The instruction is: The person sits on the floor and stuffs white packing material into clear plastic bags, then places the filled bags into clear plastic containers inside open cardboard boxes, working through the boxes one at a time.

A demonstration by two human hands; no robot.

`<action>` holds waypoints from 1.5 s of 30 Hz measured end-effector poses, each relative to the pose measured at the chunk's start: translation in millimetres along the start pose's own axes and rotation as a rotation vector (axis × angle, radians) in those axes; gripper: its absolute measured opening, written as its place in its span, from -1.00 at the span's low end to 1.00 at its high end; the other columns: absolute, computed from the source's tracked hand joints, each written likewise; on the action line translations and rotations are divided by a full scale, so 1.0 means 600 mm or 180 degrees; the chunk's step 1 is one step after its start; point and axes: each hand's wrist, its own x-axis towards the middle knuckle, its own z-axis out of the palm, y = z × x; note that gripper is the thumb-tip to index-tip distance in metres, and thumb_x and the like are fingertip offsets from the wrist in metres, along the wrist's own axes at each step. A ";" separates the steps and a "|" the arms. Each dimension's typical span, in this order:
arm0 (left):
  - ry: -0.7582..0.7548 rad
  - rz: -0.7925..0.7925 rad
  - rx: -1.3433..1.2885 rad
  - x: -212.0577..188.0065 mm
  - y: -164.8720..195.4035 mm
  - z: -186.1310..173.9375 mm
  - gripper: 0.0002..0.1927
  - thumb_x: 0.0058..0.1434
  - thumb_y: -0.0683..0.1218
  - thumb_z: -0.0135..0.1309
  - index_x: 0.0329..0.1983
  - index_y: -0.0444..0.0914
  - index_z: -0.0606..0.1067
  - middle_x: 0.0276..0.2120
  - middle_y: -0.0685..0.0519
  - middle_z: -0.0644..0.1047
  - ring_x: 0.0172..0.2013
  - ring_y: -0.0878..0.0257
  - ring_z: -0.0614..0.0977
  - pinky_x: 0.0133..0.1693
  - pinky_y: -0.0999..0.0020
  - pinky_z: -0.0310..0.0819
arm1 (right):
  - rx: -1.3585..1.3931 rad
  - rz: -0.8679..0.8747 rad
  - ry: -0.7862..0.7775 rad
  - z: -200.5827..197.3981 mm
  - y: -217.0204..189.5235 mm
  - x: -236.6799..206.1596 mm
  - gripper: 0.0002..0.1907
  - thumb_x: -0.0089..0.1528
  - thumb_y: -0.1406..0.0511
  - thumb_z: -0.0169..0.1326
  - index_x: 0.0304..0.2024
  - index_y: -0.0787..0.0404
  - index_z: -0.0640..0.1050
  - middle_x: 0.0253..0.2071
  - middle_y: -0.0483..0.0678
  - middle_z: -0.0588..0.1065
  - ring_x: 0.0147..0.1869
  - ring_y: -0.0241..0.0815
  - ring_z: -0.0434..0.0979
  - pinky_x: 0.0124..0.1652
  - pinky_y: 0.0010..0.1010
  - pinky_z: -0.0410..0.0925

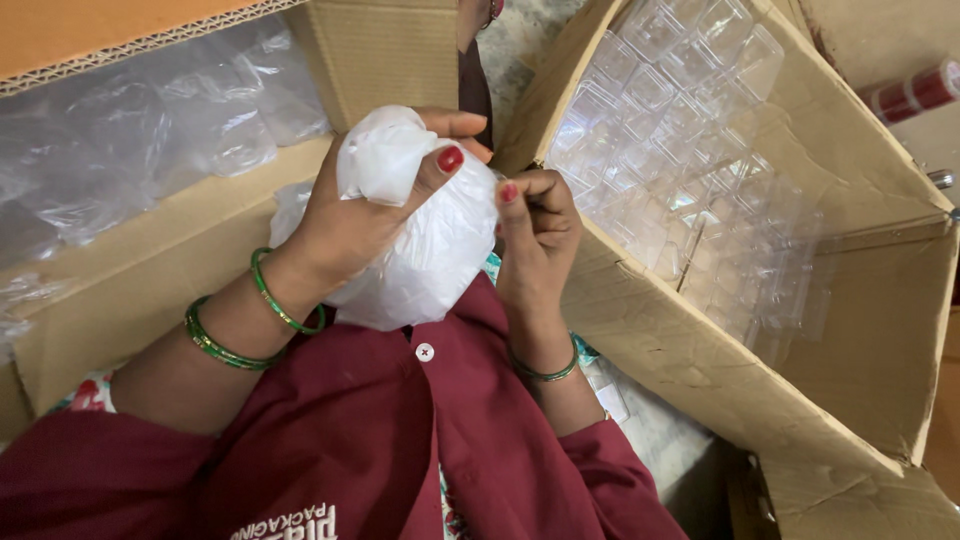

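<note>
Maroon sleeves (340, 440) sat closest, and above them the left hand (350, 225) clenched the white translucent plastic bag (425, 240) by its bunched top while the right hand (535, 235), fingers curled, pinched its right side, beside the tilted cardboard box (650, 330).

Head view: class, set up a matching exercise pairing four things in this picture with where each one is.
Things:
1. white plastic bag
2. clear plastic trays
3. green bangles
4. clear plastic sheeting

Places:
A. in the cardboard box on the left
B. stacked in the cardboard box on the right
C. gripped by the left hand, with the right hand pinching at its side
D. around the left wrist

Pairs: 1-C, 2-B, 3-D, 4-A
</note>
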 end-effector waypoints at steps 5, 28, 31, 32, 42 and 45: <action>-0.0051 0.0018 0.0267 0.004 -0.006 0.002 -0.64 0.37 -0.05 0.23 0.14 -0.33 0.53 0.01 0.04 0.63 -0.05 0.41 0.62 0.02 0.45 0.56 | 0.0385 -0.0185 -0.0071 -0.005 0.009 0.005 -0.77 0.48 0.25 0.03 -0.26 0.20 0.42 -0.34 -0.28 0.33 -0.27 -0.50 0.16 -0.23 -0.61 0.10; 0.0287 -0.0268 0.0156 -0.006 -0.015 0.001 -0.72 0.31 -0.05 0.27 -0.04 -0.32 0.57 -0.17 0.09 0.63 -0.15 0.41 0.61 -0.07 0.46 0.54 | 0.0831 -0.0215 -0.0450 -0.008 0.013 0.001 -0.63 0.47 0.11 0.08 0.01 0.32 0.45 -0.03 -0.04 0.41 0.05 -0.29 0.40 0.13 -0.46 0.26; 0.0423 -0.0293 -0.0058 -0.006 -0.016 -0.001 -0.71 0.30 -0.03 0.27 -0.06 -0.32 0.56 -0.17 0.08 0.63 -0.16 0.39 0.63 -0.08 0.44 0.57 | 0.0967 -0.0254 -0.0395 -0.003 0.008 0.004 -0.55 0.43 0.06 0.10 0.09 0.31 0.45 0.03 -0.01 0.44 0.14 -0.26 0.41 0.22 -0.42 0.28; 0.0430 -0.0318 0.0056 -0.006 -0.015 -0.003 -0.71 0.31 -0.03 0.26 -0.05 -0.32 0.57 -0.19 0.08 0.63 -0.17 0.39 0.63 -0.09 0.44 0.56 | 0.1014 -0.0264 -0.0361 -0.002 0.005 0.006 -0.52 0.41 0.04 0.10 0.12 0.30 0.44 0.06 -0.01 0.45 0.18 -0.24 0.42 0.26 -0.39 0.28; 0.0543 -0.0041 0.0611 -0.008 -0.044 -0.001 -0.73 0.39 0.00 0.23 -0.14 -0.30 0.50 -0.32 0.17 0.52 -0.26 0.46 0.49 -0.20 0.49 0.46 | 0.0254 -0.0306 -0.0373 0.003 0.002 0.001 -0.88 0.41 0.36 0.15 -0.10 0.32 0.51 0.00 -0.02 0.46 0.09 -0.27 0.43 0.12 -0.47 0.30; 0.0573 0.0148 0.0711 -0.010 -0.054 -0.003 -0.74 0.39 -0.01 0.22 -0.17 -0.29 0.47 -0.36 0.20 0.51 -0.30 0.48 0.49 -0.24 0.50 0.44 | 0.0542 -0.0243 -0.0242 0.000 0.003 0.002 -0.90 0.41 0.36 0.10 -0.11 0.31 0.50 -0.03 -0.04 0.48 0.08 -0.27 0.44 0.17 -0.46 0.31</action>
